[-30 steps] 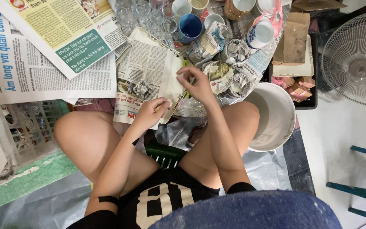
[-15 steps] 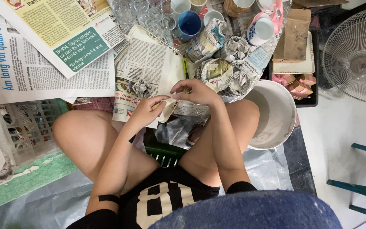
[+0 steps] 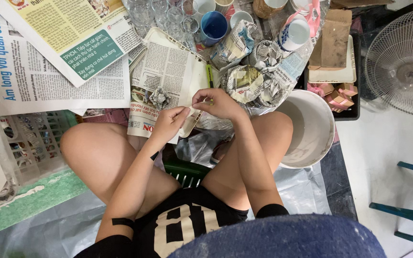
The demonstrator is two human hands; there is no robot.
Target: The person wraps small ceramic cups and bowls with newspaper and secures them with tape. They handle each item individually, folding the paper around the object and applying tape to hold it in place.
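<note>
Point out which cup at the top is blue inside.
The blue cup, just left of the newspaper-wrapped bundles; the other open cups nearby are white inside.

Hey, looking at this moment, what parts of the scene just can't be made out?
Head view only:
- What the right hand pinches: fingers cover it.
- The tray under the newspaper sheet: mostly covered by paper and the left hand.
- Contents of the wrapped bundles: newspaper hides them.
- The fan: cut by the right edge.
- The glasses: cut by the top edge.
</note>
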